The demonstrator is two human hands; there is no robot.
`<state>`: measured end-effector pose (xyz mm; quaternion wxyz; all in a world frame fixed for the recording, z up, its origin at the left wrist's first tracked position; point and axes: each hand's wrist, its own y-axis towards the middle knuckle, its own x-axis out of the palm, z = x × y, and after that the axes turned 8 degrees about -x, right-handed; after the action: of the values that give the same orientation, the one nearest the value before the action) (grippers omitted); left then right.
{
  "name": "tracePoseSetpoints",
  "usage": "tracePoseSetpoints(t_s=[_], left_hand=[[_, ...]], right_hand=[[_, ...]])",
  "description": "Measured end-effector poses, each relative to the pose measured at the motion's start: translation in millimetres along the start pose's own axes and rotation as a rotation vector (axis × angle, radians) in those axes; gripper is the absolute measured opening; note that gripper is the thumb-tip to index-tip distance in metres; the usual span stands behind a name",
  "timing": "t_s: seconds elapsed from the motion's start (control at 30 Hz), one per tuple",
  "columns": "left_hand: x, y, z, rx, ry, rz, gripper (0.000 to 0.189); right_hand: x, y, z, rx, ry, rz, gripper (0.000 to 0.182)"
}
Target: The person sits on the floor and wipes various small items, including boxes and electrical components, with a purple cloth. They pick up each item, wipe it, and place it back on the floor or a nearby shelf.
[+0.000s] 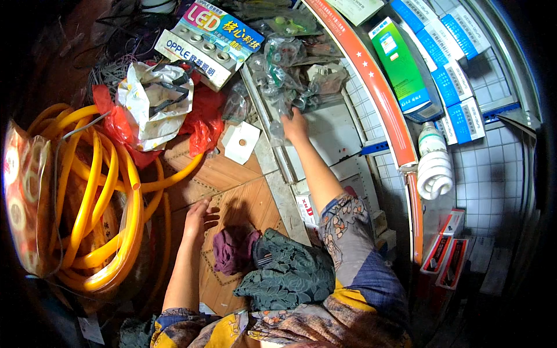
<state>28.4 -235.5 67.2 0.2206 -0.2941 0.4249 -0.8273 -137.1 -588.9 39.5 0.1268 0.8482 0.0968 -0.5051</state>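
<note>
My right hand (296, 126) reaches out over a low shelf (324, 135), its fingers closed around part of a clear plastic bag (277, 128). Just beyond it lies a heap of clear plastic bags (278, 71) with small parts inside; what the parts are is hard to tell. One of them shows something green. My left hand (200, 219) hangs above the wood-patterned floor tiles (250, 202), fingers apart and holding nothing. Between my arms, a purple cloth (233, 250) sits beside my dark green patterned garment (289, 269).
Coiled yellow hose (93, 174) stands at the left, near a red plastic bag (204, 117) and a white bag (150, 104). An LED lamp carton (211, 41) lies beyond. At right, an orange shelf edge (365, 69) borders a green box (400, 69) and a spiral bulb (434, 167).
</note>
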Motion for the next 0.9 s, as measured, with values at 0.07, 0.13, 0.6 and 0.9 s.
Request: tracePoseSetpoints(t_s=[0.07, 0.13, 0.6, 0.9], left_hand=[[-2.7, 4.0, -5.5, 0.002, -0.023, 0.002, 0.042], [0.7, 3.8, -5.5, -0.004, -0.027, 0.001, 0.042], [6.5, 6.8, -10.4, -0.079, 0.090, 0.067, 0.041], [3.5, 16.6, -11.9, -0.099, 0.117, 0.098, 0.037]], right_hand=[[-6.9, 8.4, -24.2, 0.192, 0.449, -0.107, 0.065], [-8.0, 13.3, -28.7, 0.269, 0.742, -0.152, 0.062], [-49.1, 62.3, 32.4, -0.201, -0.569, -0.022, 0.061], [-46.4, 98.6, 74.9, 0.063, -0.476, -0.047, 0.033]])
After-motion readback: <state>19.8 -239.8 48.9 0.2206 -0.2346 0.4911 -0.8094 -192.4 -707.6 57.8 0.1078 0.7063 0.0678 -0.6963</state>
